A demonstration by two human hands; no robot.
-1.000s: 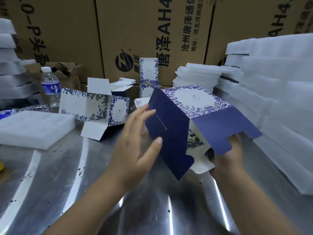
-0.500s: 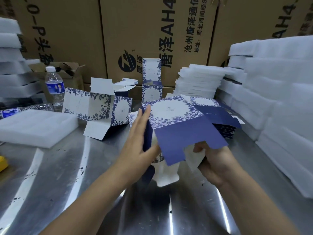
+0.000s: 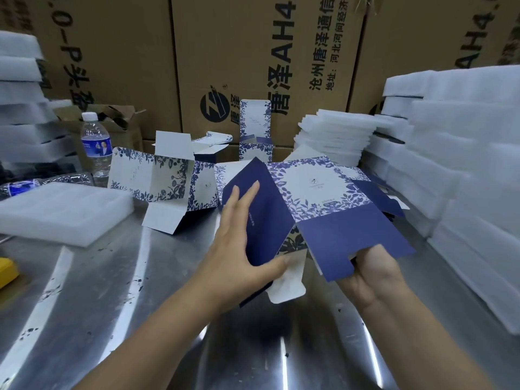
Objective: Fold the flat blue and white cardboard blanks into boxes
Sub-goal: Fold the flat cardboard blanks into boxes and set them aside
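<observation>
A shiny metal tabletop (image 3: 140,319) runs up to a wall of big brown cartons (image 3: 253,52) printed with black characters. Near the front middle of the tabletop, the person's left hand (image 3: 239,249) lies flat against the navy side of a half-formed box (image 3: 312,190), fingers straight and together, thumb down on a white flap (image 3: 287,282) that hangs from the bottom. The right hand (image 3: 371,274) sits palm up under a navy flap (image 3: 351,243). Its fingers go up behind that flap, so how it grasps cannot be told. The box is tilted, its white floral panel facing up.

Just behind it, toward the right, part of a pile of flat blanks (image 3: 394,205) shows. Left of the hands stands another partly folded box (image 3: 157,178) with its flaps open, and a third box (image 3: 255,136) stands upright at the back edge with its lid raised. A water bottle (image 3: 95,147) stands toward the back left corner, beside a thick white foam slab (image 3: 56,209). White foam sheets (image 3: 464,164) are stacked high along the right edge. A yellow object (image 3: 7,270) pokes in at the left edge.
</observation>
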